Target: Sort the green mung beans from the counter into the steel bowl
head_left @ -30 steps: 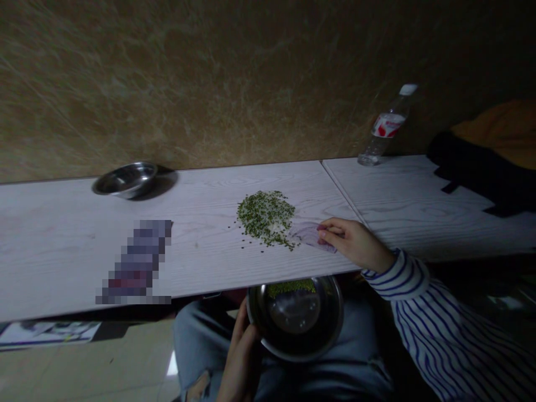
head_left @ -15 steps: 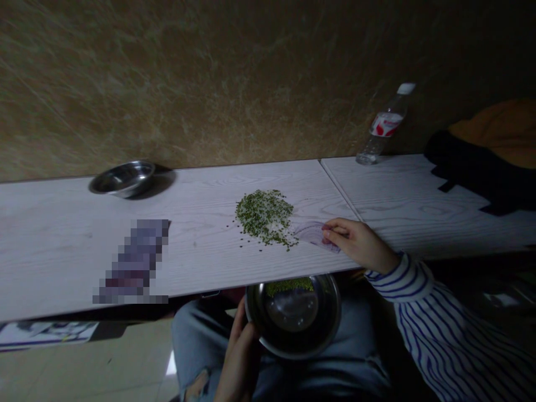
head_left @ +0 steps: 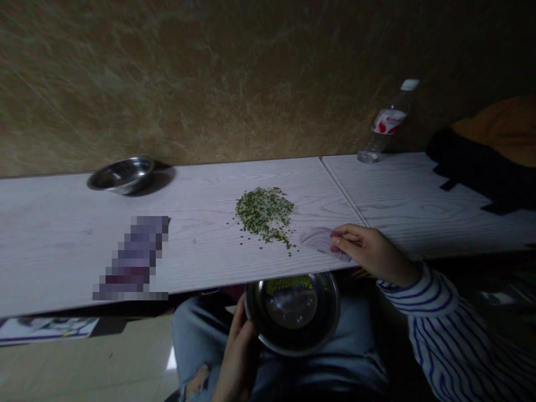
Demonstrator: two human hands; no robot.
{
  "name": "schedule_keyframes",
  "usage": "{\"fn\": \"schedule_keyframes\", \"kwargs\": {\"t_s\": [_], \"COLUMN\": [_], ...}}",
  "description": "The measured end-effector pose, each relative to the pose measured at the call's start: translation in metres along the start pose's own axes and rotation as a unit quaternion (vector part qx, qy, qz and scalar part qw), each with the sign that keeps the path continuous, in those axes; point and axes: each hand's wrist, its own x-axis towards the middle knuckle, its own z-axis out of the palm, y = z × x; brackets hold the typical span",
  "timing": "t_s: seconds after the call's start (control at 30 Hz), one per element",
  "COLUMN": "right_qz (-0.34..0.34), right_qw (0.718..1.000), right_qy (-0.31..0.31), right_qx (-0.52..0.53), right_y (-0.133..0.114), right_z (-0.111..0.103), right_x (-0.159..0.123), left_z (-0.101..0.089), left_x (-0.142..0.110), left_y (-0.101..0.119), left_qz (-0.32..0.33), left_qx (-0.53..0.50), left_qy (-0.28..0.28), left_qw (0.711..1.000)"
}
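Between its thumb and fingers, my right hand [head_left: 362, 245] pinches a see-through purple protractor [head_left: 316, 240], which lies low over the tabletop. Just left of the protractor, small green beans [head_left: 262, 212], looking like mung beans, are spread in a loose patch with a few strays at its front edge. My left hand [head_left: 240, 346] grips the left rim of a metal bowl [head_left: 293, 352] at my lap, under the table's front edge. More green beans [head_left: 291, 283] lie along the far side inside this bowl.
A second metal bowl [head_left: 123, 176] sits tilted-looking by the wall, at the back left. A blurred-out dark flat item [head_left: 136, 257] lies in front of it. Back right stand a plastic bottle [head_left: 387, 123] and a dark and orange cloth-like bundle [head_left: 481, 151]. A seam crosses the white table [head_left: 201, 223].
My right hand has drawn the protractor slightly right and toward me, away from the bean patch. My left hand and the bowl stay almost where they were.
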Motion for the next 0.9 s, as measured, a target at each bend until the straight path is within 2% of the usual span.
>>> {"fn": "schedule_keyframes", "kwargs": {"t_s": [0.13, 0.43, 0.57, 0.7, 0.9], "right_qz": [-0.008, -0.001, -0.008, -0.018, -0.026], "right_qw": [1.0, 1.0, 1.0, 0.999, 0.998], "right_qy": [-0.012, 0.003, -0.004, -0.013, -0.042], "right_qx": [-0.007, -0.003, -0.025, -0.043, -0.03], "right_y": [-0.002, 0.002, 0.002, -0.002, -0.009], "right_z": [-0.001, 0.003, 0.005, 0.008, 0.01], "right_x": [-0.007, 0.001, 0.002, 0.002, -0.001], "left_z": [-0.002, -0.003, -0.005, -0.004, 0.003], "left_x": [0.0, 0.0, 0.001, 0.001, -0.003], "left_y": [0.0, -0.001, 0.0, 0.001, 0.003], "left_qz": [-0.003, -0.012, -0.027, -0.013, -0.012], "left_qx": [-0.006, -0.002, 0.004, 0.002, 0.018], "left_qy": [-0.021, 0.0, -0.001, -0.012, 0.005], "left_qw": [1.0, 1.0, 1.0, 1.0, 1.0]}}
